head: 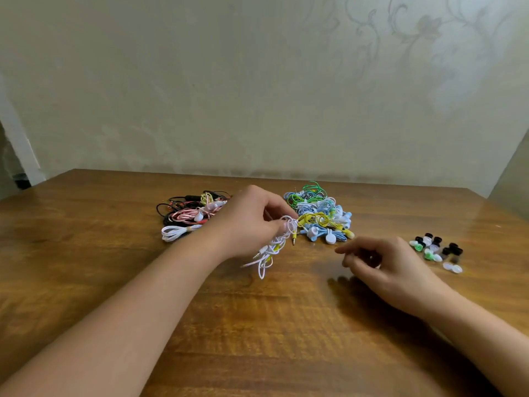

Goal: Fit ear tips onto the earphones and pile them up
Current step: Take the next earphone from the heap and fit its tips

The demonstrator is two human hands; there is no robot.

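One tangled white-and-yellow earphone cable [272,247] dangles from the gripping left hand [252,222], above the wooden tabletop [86,253]. Small black, white and green silicone ear tips [436,249] lie just right of the right hand [383,265], the nearer one, loosely curled; any tip inside is hidden.

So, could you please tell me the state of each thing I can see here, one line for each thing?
left hand: raised above the table, grips a white earphone cable.
white earphone cable: bunched, hangs from the hand.
right hand: fingers curled; whether it holds something, I cannot tell.
left pile of earphones: tangled, lies on the table.
middle pile of earphones: heaped, lies on the table.
ear tips: loose, lie in a small group.
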